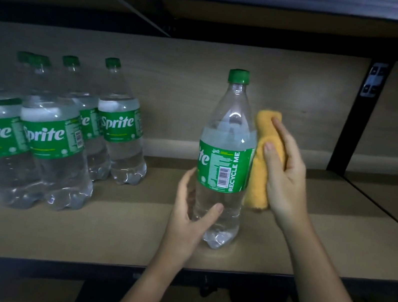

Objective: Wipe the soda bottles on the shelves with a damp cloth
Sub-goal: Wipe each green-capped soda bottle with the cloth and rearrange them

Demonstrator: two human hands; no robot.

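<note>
Well left of both hands a cluster of clear green-labelled plastic Sprite bottles [46, 130] stands on the wooden shelf [125, 238], the left hand [188, 217] curls round a lone upright clear green-capped Sprite bottle [226, 155], and the right hand [284, 175] grips a folded orange cloth [257, 181] against its right side.

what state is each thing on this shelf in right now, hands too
single Sprite bottle: upright on the shelf, capped, apart from the group
left hand: grips the bottle's lower part
right hand: holds the cloth against the bottle's side
orange cloth: folded
grouped Sprite bottles: upright, capped
</note>
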